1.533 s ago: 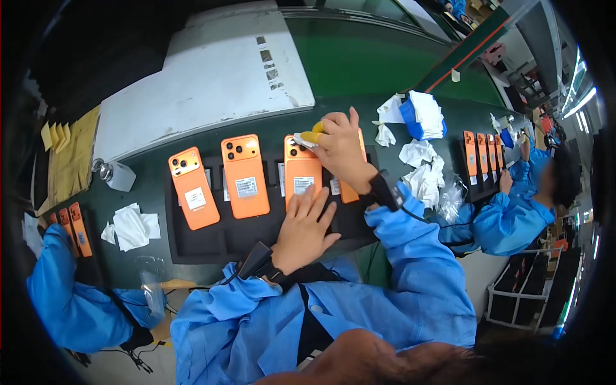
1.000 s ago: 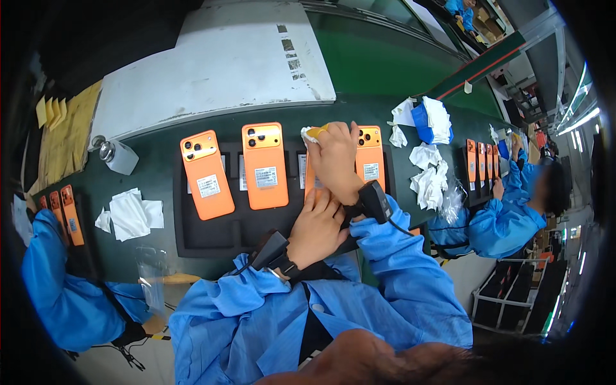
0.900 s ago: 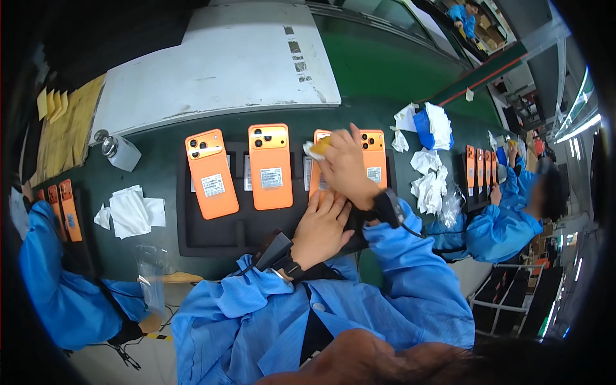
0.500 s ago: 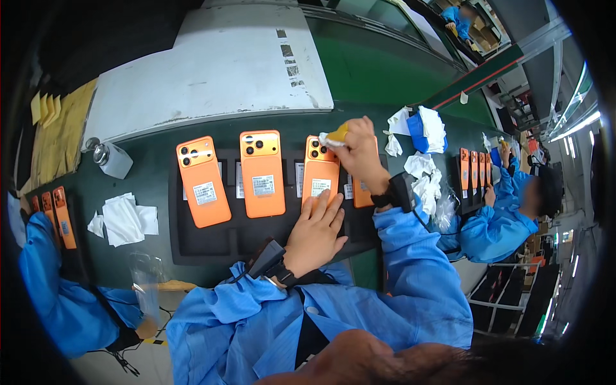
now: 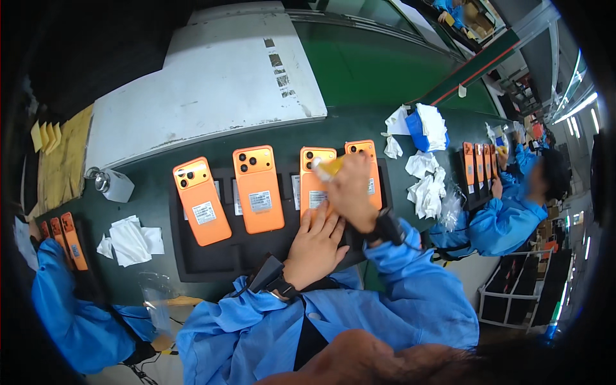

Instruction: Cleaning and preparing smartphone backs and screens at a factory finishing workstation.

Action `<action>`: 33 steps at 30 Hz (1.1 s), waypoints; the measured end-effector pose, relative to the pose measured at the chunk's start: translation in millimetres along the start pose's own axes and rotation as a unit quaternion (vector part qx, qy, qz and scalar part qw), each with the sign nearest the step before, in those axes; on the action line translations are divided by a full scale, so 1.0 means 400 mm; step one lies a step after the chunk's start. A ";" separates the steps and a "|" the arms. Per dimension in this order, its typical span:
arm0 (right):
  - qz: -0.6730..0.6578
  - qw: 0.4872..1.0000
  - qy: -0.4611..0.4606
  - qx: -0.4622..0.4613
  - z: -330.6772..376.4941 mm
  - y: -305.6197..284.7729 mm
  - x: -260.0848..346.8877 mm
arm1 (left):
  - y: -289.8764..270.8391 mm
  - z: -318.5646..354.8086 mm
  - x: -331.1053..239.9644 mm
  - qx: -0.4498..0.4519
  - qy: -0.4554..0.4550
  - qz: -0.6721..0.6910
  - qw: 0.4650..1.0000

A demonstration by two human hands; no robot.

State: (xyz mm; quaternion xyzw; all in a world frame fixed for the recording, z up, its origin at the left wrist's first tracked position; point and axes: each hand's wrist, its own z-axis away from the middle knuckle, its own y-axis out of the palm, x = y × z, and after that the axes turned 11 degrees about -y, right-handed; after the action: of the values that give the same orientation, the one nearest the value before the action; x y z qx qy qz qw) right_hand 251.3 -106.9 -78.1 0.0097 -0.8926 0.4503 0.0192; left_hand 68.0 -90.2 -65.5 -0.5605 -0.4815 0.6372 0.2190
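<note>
The left hand (image 5: 316,248) lies flat, fingers slightly spread, on the near end of an orange phone (image 5: 310,180) on a black tray (image 5: 200,264). Beyond, the blurred right hand (image 5: 353,192) pinches a white wipe (image 5: 317,165) at the phone's far end.

The bare left hand (image 5: 314,251) lies palm down, fingers (image 5: 319,223) extended forward, thumb (image 5: 341,258) angled out to the right. Just beyond it and rightward, the blurred bare right hand (image 5: 351,194) reaches leftward, its yellow-covered fingertips (image 5: 332,168) pinched. Blue cloth sleeves (image 5: 414,276) cover both forearms behind the hands; black boxy devices (image 5: 265,273) sit at both wrists.
</note>
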 end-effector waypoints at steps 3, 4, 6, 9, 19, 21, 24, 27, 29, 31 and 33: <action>-0.033 0.998 -0.059 -0.018 -0.049 0.021 0.039 | 0.012 0.004 -0.010 0.030 -0.008 0.003 1.000; -0.013 0.998 -0.055 -0.005 -0.073 0.031 0.023 | 0.011 0.006 -0.009 -0.002 -0.005 -0.004 1.000; 0.022 0.999 -0.041 -0.025 -0.116 0.035 -0.008 | -0.002 0.009 0.000 -0.038 0.000 -0.003 0.999; -0.025 0.994 0.094 -0.041 -0.064 -0.003 -0.053 | 0.004 0.003 0.000 -0.028 0.005 0.013 1.000; 0.028 0.995 0.090 0.013 -0.052 0.001 -0.041 | 0.001 0.012 0.018 -0.048 0.012 -0.005 0.999; 0.035 0.999 0.011 -0.001 0.010 -0.010 0.017 | 0.013 0.007 0.000 -0.028 0.001 -0.005 1.000; 0.004 1.000 0.018 -0.002 -0.035 0.006 -0.025 | 0.011 0.007 -0.010 -0.026 0.006 -0.017 1.000; 0.005 0.997 0.072 0.005 -0.111 0.010 -0.066 | 0.005 0.013 0.004 -0.051 0.013 -0.018 0.998; 0.003 1.000 0.029 -0.002 -0.051 0.012 -0.045 | 0.006 0.012 0.007 -0.047 0.012 0.000 0.999; -0.019 1.000 0.008 -0.017 0.021 0.013 -0.010 | 0.008 0.002 0.001 -0.052 0.003 0.000 0.999; 0.011 1.000 -0.002 -0.017 -0.005 0.011 -0.022 | 0.006 0.006 -0.003 -0.041 0.011 -0.014 0.999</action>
State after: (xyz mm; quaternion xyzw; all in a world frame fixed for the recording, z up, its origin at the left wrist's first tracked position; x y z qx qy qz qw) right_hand 259.9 -102.8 -80.8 0.0005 -0.9004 0.4349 0.0131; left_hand 66.8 -93.2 -67.2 -0.5695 -0.5128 0.6071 0.2100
